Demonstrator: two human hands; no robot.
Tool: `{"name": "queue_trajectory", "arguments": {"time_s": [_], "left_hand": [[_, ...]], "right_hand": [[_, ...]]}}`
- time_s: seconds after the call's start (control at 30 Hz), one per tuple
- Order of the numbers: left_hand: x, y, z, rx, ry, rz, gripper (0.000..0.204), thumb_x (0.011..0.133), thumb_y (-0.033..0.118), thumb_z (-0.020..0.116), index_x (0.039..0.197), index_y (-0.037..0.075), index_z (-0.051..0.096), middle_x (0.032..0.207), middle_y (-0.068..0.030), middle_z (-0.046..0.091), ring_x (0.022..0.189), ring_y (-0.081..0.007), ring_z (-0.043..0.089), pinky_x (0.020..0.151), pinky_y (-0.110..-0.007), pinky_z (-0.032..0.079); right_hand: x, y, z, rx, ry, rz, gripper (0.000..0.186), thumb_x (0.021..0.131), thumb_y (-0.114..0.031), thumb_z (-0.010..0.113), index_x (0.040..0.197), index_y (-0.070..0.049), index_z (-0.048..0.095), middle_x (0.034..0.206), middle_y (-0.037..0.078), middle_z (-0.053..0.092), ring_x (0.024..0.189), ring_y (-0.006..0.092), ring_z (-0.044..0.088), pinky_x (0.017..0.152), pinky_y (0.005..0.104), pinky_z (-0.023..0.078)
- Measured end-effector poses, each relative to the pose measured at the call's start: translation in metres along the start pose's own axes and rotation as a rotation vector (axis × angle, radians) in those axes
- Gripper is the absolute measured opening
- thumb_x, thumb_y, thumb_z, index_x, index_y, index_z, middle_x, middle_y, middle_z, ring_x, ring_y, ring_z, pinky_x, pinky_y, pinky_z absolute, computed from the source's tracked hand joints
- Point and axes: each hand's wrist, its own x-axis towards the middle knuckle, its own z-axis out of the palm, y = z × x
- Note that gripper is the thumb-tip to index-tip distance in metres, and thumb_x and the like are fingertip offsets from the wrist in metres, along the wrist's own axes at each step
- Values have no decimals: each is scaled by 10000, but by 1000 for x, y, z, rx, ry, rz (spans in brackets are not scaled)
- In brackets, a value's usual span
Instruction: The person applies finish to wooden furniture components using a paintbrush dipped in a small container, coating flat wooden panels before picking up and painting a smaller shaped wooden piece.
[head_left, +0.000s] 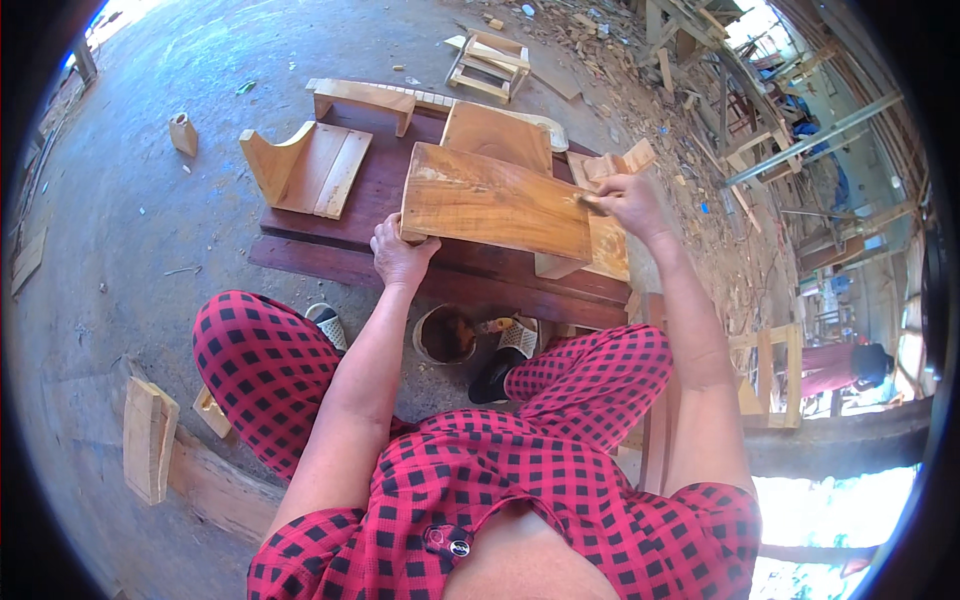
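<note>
A small wooden stool-like piece (495, 200) with a flat, glossy orange-brown top stands on a dark red wooden bench. My left hand (403, 250) is closed round its near left corner, thumb along the lower edge. At the right end of the top, my right hand (632, 208) is closed in a pinch. A small brownish thing shows under its fingers against the surface; its kind I cannot make out. Below, between my feet, sits a round pot (445, 335) with dark brown contents and what looks like a handle at its rim.
Around the stool piece, the dark red bench (330, 255) holds more wooden parts: a curved-side piece (310, 170), a long-topped piece (362, 97) and another board (500, 135). A small wooden frame (490, 65) stands beyond. Wood scraps litter the right; wood blocks (150, 440) lie at left.
</note>
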Motion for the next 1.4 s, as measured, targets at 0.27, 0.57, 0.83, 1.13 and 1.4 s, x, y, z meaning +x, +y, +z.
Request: {"name": "queue_trajectory", "arguments": {"time_s": [0.27, 0.57, 0.83, 1.13, 1.4], "left_hand": [[16, 10, -43, 220, -359, 22, 711, 563, 334, 804, 1183, 100, 545, 1176, -130, 569, 1145, -341, 506, 946, -422, 436], [-5, 180, -188, -529, -665, 392, 223, 862, 122, 558, 1036, 4, 631, 923, -49, 633, 805, -118, 582, 733, -250, 483], [-112, 293, -256, -1429, -1229, 927, 249, 898, 126, 459, 992, -72, 578, 926, -133, 605, 790, -175, 597, 647, -296, 494], [-156, 308, -244, -1579, -1708, 866, 300, 912, 177, 455, 1062, -67, 545, 1014, -135, 575, 882, -185, 565, 731, -309, 460], [-162, 308, -230, -1574, -1759, 844, 354, 924, 221, 452, 1124, -64, 515, 1093, -137, 549, 964, -193, 536, 806, -320, 430]], "right_hand": [[12, -26, 15, 422, -4, -38, 118, 738, -50, 652, 838, 5, 681, 754, 71, 652, 714, 133, 612, 666, 258, 483], [-14, 16, 0, 126, -41, -68, 117, 742, -94, 678, 832, -20, 687, 805, 81, 655, 774, 196, 631, 715, 320, 489], [-13, 5, -18, 199, 294, -51, 146, 726, -145, 712, 735, -7, 667, 729, 147, 654, 695, 262, 649, 635, 339, 486], [9, -26, 12, 45, 152, -48, 116, 745, -142, 635, 773, -38, 678, 776, 164, 655, 775, 301, 640, 685, 390, 496], [22, -44, 46, -86, 88, -74, 142, 714, -169, 664, 751, -32, 671, 767, 149, 648, 752, 293, 636, 679, 394, 486]]}}
